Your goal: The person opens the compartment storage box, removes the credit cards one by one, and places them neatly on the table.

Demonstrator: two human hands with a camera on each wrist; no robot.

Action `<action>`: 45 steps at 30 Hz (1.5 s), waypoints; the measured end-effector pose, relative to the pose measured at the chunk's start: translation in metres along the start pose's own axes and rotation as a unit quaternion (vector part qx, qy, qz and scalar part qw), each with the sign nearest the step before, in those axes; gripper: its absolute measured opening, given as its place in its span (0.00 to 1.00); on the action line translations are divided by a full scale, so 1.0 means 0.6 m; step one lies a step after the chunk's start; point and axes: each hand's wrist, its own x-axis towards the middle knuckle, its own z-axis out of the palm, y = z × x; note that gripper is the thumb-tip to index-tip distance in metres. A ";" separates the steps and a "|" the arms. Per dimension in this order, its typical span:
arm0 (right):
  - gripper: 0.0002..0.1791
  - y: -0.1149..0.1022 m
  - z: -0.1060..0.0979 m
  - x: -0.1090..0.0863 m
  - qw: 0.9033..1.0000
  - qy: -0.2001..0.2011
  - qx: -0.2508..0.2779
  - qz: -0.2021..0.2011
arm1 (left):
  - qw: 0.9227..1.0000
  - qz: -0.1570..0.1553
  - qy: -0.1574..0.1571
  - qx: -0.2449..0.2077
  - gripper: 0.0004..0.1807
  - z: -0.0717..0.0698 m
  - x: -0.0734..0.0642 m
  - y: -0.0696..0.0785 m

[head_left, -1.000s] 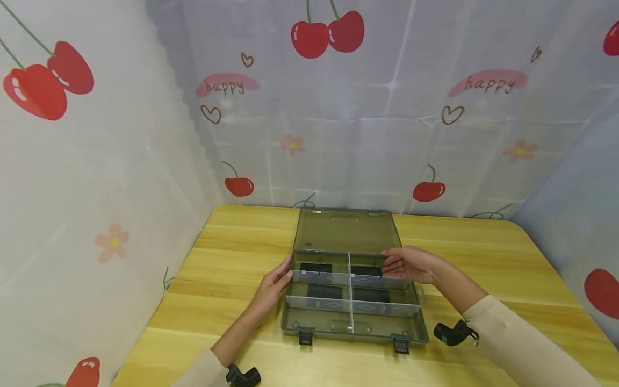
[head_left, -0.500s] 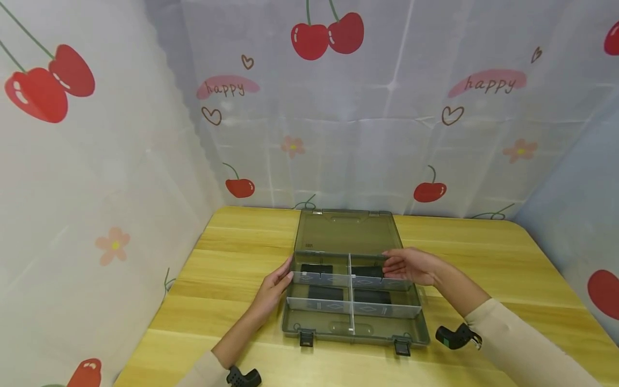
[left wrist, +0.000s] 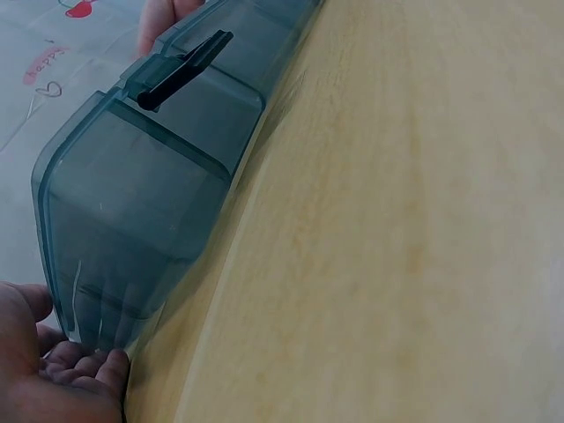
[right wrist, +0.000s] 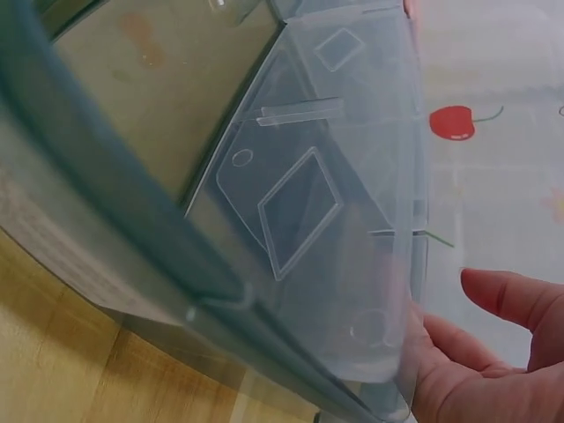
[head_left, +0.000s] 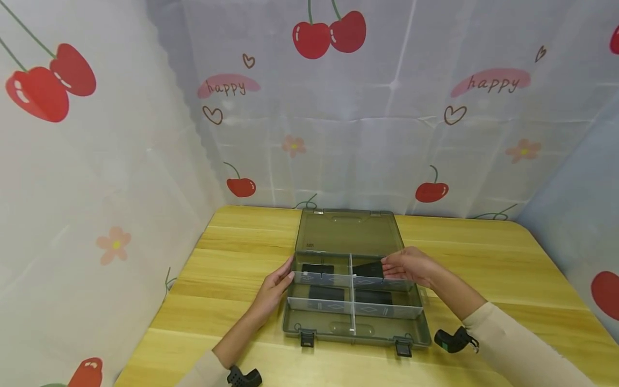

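Observation:
A tinted clear plastic compartment box (head_left: 331,338) stands on the table, its lid (head_left: 348,232) laid back behind it. My left hand (head_left: 272,290) grips its left side, thumb near the rim; in the left wrist view the fingers (left wrist: 88,366) curl round the lower corner. My right hand (head_left: 416,266) reaches into the back right compartment. There its fingertips meet the right end of a thin black flat piece (head_left: 368,270), which lies tilted. In the right wrist view the thumb (right wrist: 507,295) stands apart from the fingers, whose tips are blurred behind a clear divider (right wrist: 300,216).
More dark flat pieces lie in the back left compartment (head_left: 317,269) and the middle row. Two black latches (head_left: 307,338) stick out at the box's front edge. A black wrist mount (head_left: 454,341) hangs by each sleeve. Curtains (head_left: 348,156) enclose the wooden table (head_left: 242,242).
The black piece in the back right compartment has tilted, its right end now higher beside my right fingertips. My right thumb has come down slightly from the back rim. The left hand keeps its place.

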 end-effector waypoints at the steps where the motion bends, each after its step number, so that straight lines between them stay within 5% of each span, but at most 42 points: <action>1: 0.24 0.001 0.000 0.001 1.000 0.003 -0.003 -0.004 | 1.000 0.001 0.000 -0.001 0.29 0.000 0.000 0.000; 18: 0.21 0.003 0.025 0.007 0.996 0.084 -0.037 -0.006 | 1.000 0.005 -0.005 -0.002 0.31 -0.003 0.001 -0.007; 45: 0.23 -0.002 0.012 -0.016 0.992 0.122 -0.021 -0.030 | 1.000 0.011 0.002 0.011 0.30 -0.002 -0.001 -0.011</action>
